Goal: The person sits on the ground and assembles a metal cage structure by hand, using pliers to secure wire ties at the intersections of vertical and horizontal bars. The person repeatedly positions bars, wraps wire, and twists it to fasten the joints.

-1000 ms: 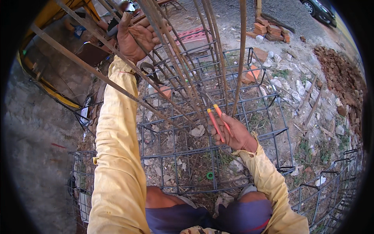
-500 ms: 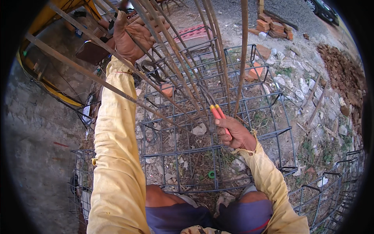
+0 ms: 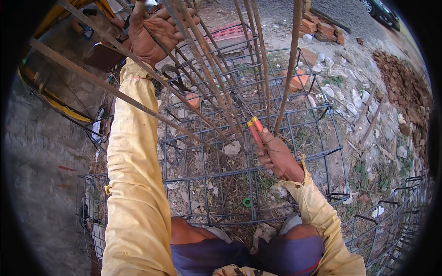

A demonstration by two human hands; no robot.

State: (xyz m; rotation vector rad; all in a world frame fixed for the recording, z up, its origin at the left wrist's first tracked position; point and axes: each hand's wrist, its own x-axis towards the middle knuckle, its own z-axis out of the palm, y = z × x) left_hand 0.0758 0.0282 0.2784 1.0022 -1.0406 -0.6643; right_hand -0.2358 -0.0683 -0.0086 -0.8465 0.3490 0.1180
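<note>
My left hand (image 3: 149, 40) is raised at the upper left among tall rusty steel bars (image 3: 209, 64). Its palm shows, the thumb points up, and the fingers bend round a bar, their tips partly hidden. My right hand (image 3: 278, 155) grips pincers (image 3: 254, 127) with red and yellow handles. The dark jaws reach in among the feet of the upright bars, above a flat steel mesh cage (image 3: 251, 172). Whether the jaws bite on wire I cannot make out.
Bars slant across my left forearm. Broken bricks (image 3: 300, 79), stones and a green ring (image 3: 247, 202) lie under and around the cage. Another mesh cage (image 3: 386, 218) stands at the right. Farther off are stacked bricks (image 3: 324, 30), reddish soil (image 3: 403, 87) and a car (image 3: 380, 14).
The pincers' jaws have swung up and left, and their handles have spread slightly. My left hand has shifted a little up and left in the view, still among the bars.
</note>
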